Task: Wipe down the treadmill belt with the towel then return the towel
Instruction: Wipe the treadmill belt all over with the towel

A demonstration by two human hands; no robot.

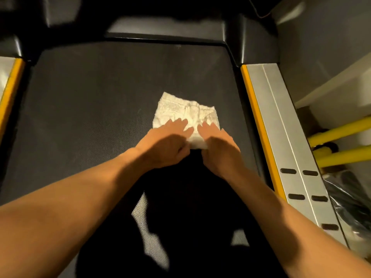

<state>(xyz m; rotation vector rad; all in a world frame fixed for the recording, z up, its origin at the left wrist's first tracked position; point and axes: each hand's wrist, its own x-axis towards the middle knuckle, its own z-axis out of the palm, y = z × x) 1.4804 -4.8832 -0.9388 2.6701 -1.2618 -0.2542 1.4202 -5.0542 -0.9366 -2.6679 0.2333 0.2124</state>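
A white folded towel lies flat on the dark treadmill belt, a little right of the belt's middle. My left hand presses on the towel's near left part with straight fingers. My right hand presses on its near right part, fingers also stretched forward. Both thumbs sit at the towel's near edge, which bunches up between the hands. The far half of the towel shows past my fingertips.
A silver side rail with a yellow strip runs along the belt's right side, another on the left. The black motor cover bounds the far end. Yellow bars and a plastic-wrapped item lie beyond the right rail.
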